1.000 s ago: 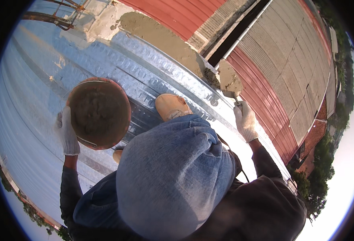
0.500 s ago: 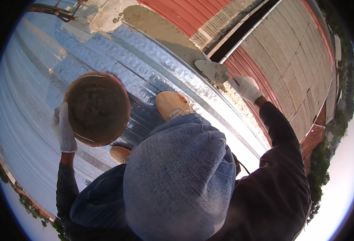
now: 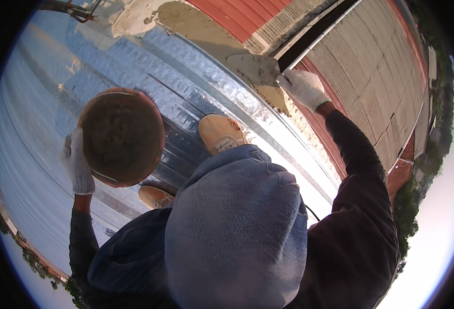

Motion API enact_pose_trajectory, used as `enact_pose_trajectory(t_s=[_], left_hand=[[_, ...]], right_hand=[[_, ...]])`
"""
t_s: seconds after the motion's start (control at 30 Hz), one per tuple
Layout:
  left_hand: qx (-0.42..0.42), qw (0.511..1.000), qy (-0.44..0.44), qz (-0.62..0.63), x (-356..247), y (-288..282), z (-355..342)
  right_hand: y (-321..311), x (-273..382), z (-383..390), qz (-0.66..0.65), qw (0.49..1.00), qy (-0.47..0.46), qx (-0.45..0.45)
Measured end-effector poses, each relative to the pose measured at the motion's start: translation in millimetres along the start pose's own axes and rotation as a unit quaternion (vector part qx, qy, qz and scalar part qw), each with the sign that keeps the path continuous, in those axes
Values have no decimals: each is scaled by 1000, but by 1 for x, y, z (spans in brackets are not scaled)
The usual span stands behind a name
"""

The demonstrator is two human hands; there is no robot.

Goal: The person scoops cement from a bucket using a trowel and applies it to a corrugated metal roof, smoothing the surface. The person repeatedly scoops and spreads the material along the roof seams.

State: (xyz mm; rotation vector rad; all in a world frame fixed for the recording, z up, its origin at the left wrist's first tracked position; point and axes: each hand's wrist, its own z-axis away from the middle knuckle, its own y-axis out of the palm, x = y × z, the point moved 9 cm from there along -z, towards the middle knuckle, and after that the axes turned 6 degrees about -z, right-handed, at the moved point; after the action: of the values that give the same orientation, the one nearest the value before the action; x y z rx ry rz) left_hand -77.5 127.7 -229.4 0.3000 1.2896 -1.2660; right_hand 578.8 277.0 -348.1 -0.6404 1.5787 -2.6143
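Observation:
My right hand, in a white glove, is closed round the handle of a trowel. Its grey, mortar-coated blade lies against a strip of wet mortar running along the edge of the metal sheeting. At the left, my gloved left hand grips the side of a reddish bucket, fingers behind the rim and partly hidden. Grey-brown mortar fills much of the bucket. A thin wire handle hangs down at the bucket's left side.
Ribbed shiny metal sheeting spreads under my tan shoes. Beyond the mortar strip are red corrugated sheets, a dark gap with a white pipe, and a greyish corrugated roof. A rusty bar sits at the upper left.
My right hand has moved the trowel up and left along the mortar strip. The left hand and bucket have shifted only slightly.

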Motion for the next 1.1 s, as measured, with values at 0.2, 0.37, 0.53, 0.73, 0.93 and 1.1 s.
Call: enact_pose_trajectory(t_s=[0.2,0.37,0.53,0.73,0.93,1.1], left_hand=[[16,1000,9,-21,-3,4,1],[11,1000,-8,4,-10,8,1],[-17,1000,-1,-2,-7,6,1],[11,999,19,-37,-13,7,3],[6,1000,11,-24,-5,5,2],[3,1000,4,-25,4,-6,0]], right_hand=[[21,-18,36,-17,995,52,82],[29,-40,88,0,990,98,99],[28,-44,126,-24,971,183,149],[48,-76,165,-4,976,189,104],[54,-87,194,32,979,202,18],[46,-58,189,21,983,184,-13]])
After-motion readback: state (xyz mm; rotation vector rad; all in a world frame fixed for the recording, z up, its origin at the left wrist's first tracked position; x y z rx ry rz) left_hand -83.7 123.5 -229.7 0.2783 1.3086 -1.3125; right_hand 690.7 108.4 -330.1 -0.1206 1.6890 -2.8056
